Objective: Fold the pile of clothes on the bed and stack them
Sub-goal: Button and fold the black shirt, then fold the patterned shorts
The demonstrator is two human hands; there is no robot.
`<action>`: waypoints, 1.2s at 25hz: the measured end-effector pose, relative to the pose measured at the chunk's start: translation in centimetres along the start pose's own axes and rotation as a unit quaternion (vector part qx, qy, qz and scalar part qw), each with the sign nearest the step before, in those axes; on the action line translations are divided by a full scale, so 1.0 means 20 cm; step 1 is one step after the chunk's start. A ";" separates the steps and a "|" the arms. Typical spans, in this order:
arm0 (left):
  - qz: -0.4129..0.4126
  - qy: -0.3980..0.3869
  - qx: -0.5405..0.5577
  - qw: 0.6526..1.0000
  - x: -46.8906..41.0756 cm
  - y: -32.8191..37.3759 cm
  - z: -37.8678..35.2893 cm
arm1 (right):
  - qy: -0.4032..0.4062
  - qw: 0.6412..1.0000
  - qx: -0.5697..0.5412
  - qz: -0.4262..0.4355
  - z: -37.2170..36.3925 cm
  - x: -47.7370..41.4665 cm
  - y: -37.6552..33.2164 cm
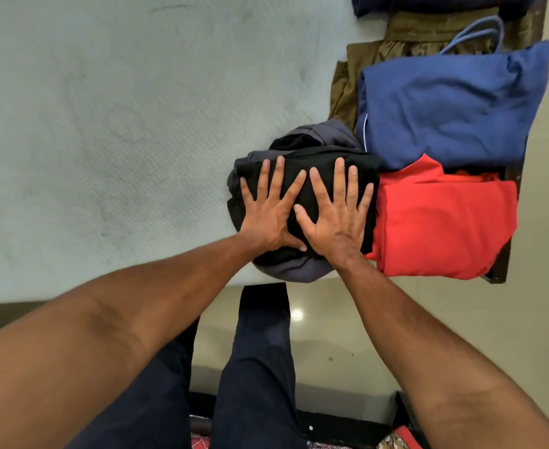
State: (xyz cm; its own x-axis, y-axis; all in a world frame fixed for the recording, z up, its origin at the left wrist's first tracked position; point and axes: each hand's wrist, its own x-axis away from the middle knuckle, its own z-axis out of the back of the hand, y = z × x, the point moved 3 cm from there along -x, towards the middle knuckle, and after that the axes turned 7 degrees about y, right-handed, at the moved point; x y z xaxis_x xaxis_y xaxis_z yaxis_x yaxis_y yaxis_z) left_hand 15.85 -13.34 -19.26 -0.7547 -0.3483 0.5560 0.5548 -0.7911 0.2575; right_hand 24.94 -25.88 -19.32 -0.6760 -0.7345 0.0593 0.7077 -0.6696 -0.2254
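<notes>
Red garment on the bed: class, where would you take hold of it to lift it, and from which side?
The red garment lies folded flat; the black pile crowds its left, the blue garment its far edge. Probably take its free near edge, from the bed's near side.

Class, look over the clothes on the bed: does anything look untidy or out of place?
The grey garment bulges crumpled beneath the black garment pressed by the left hand and right hand, so that stack looks lopsided.

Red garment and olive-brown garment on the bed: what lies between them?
In the head view, the blue garment lies between the red garment and the olive-brown garment, covering part of the olive-brown one.
</notes>
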 end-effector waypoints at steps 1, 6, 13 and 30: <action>-0.005 0.006 -0.001 1.000 0.00 0.00 0.01 | 0.004 1.000 0.002 0.001 0.01 -0.01 0.00; -0.044 0.005 0.056 0.997 0.06 -0.01 0.12 | 0.000 1.000 0.002 -0.030 0.16 -0.03 -0.05; -0.041 0.165 0.311 0.935 0.23 -0.49 0.37 | 0.105 0.989 -0.079 -0.066 0.36 -0.10 -0.29; 0.376 0.235 0.155 0.883 1.58 -3.64 0.74 | -0.285 0.893 -0.346 -0.044 -0.50 -0.48 -3.64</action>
State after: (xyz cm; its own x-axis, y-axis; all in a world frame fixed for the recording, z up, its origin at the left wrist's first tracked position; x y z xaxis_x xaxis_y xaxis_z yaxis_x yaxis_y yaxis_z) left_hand -43.32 40.70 -8.74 -0.1533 -0.9443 0.2912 0.9750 -0.0965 0.2001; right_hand -22.10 31.01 -13.29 -0.3697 -0.7513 0.5467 0.2279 -0.6437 -0.7306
